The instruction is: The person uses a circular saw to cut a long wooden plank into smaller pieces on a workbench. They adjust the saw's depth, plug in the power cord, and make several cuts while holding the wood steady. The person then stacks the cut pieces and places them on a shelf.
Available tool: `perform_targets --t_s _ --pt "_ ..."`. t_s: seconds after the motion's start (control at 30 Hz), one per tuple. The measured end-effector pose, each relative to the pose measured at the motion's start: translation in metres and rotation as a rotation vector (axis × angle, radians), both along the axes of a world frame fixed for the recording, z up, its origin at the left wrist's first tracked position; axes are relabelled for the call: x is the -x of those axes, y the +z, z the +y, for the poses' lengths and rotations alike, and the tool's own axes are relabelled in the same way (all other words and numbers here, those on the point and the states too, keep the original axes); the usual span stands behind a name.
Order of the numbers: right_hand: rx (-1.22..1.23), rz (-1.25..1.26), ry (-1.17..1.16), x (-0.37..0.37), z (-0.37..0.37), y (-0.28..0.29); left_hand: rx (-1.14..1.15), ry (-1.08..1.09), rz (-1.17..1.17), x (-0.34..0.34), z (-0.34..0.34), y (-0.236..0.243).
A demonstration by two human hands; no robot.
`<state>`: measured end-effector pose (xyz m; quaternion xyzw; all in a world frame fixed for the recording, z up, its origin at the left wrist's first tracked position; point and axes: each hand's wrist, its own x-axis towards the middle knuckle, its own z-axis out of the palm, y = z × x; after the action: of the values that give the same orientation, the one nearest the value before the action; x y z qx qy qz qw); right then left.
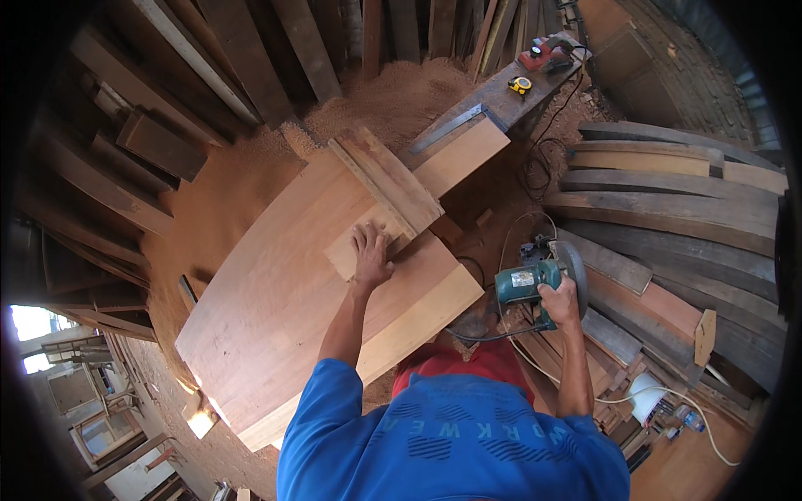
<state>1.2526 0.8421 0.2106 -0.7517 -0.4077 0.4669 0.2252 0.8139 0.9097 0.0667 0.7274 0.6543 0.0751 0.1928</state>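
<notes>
Sawdust-strewn floor (196,209), dark planks (248,67) upright, bright opening (28,322) far left

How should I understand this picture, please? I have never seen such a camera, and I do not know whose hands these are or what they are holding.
There is no robot here. A person wears a wide fisheye camera on the head, looking down, so edges look bent and the picture's left is the person's left.

The left hand rests on a small wooden piece, which lies on a large wooden panel. The right hand grips a green power saw, to the right of the panel.

Beyond, a yellow tape measure and a red power tool lie on a narrow plank.
</notes>
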Motion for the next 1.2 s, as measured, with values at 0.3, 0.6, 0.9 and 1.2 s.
perform_targets --t_s 0.3,0.6,0.9,1.2 --pt "0.174 -0.111 -0.041 -0.064 -0.094 -0.059 0.022 -0.043 -0.083 0.008 -0.008 -0.016" --pt "0.287 -0.192 0.058 -0.08 -0.123 -0.085 0.051 0.138 -0.159 0.014 0.007 0.023" --pt "0.332 -0.203 0.036 -0.092 -0.121 -0.086 -0.015 0.409 0.091 0.091 -0.009 0.049" --pt "0.331 -0.235 0.075 -0.089 -0.109 -0.079 0.02 0.088 0.357 0.024 0.008 0.035"
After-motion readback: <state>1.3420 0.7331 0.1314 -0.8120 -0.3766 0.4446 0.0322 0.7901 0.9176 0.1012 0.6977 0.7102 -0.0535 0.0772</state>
